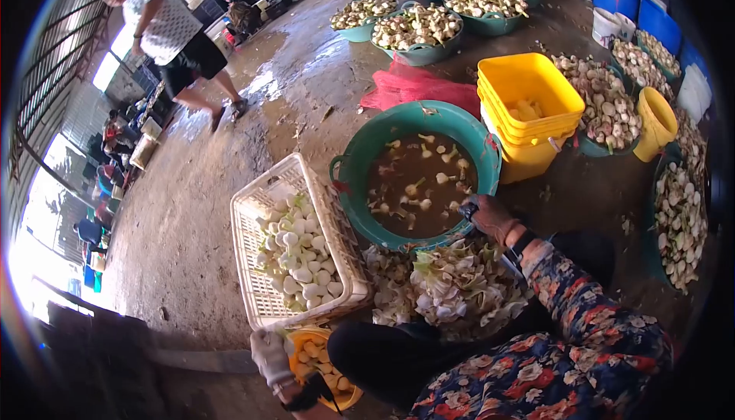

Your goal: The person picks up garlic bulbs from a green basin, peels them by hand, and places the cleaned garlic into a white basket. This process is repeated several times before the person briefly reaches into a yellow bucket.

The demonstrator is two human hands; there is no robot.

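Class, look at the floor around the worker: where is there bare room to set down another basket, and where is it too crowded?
Bare wet floor lies left of the white basket. Crowded: the green tub, yellow crates and trimmings pile leave only narrow gaps.

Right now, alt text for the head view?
A seated person's right hand rests on the rim of a green tub of murky water, left hand by a small yellow container; a white crate of peeled bulbs sits between.

text: none readable — labels: none | basins, crates, tubs: no legible marks or numbers
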